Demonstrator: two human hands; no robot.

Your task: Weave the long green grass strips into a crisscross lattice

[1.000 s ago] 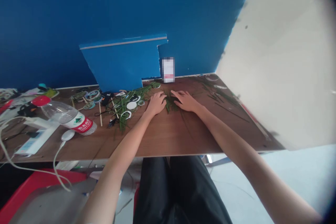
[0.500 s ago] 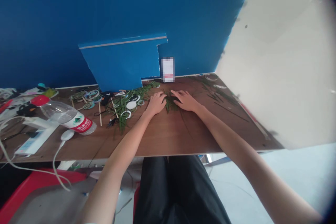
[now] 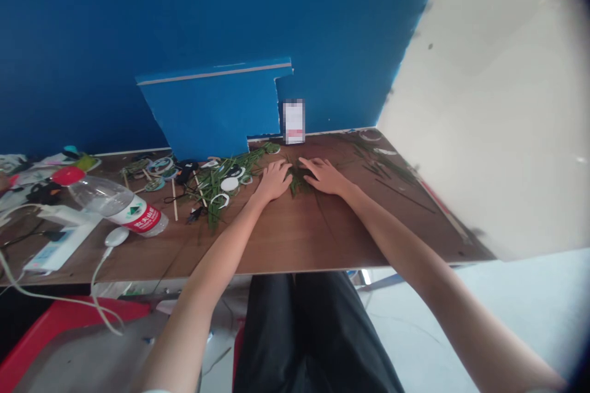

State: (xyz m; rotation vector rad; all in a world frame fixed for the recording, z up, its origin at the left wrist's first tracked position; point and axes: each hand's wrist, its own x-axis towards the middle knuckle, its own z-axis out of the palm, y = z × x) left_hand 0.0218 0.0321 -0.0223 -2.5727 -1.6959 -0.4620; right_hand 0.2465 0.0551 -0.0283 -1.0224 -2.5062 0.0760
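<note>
My left hand [image 3: 275, 180] lies palm down on the brown table, its fingers stretched out. Opposite it, my right hand [image 3: 326, 177] is also palm down with the fingers apart. Between the two sits a small bunch of green grass-like blades [image 3: 297, 183], and the fingertips of both hands touch or nearly touch its sides. Parts of the bunch are hidden under the fingers. Left of my left hand spreads a larger heap of green blades [image 3: 213, 199], with a white round disc [image 3: 229, 184] on it.
A clear plastic bottle [image 3: 115, 202] lies on the left beside a white power strip [image 3: 62, 245] and cables. Thin wooden sticks [image 3: 174, 199] and rings lie nearby. Loose blades [image 3: 387, 166] are at the right. A blue board [image 3: 212, 113] leans at the back wall.
Both hands stay almost where they were around the small bunch. The whole view has shifted very slightly. A blurred skin-toned shape now shows at the far left edge.
</note>
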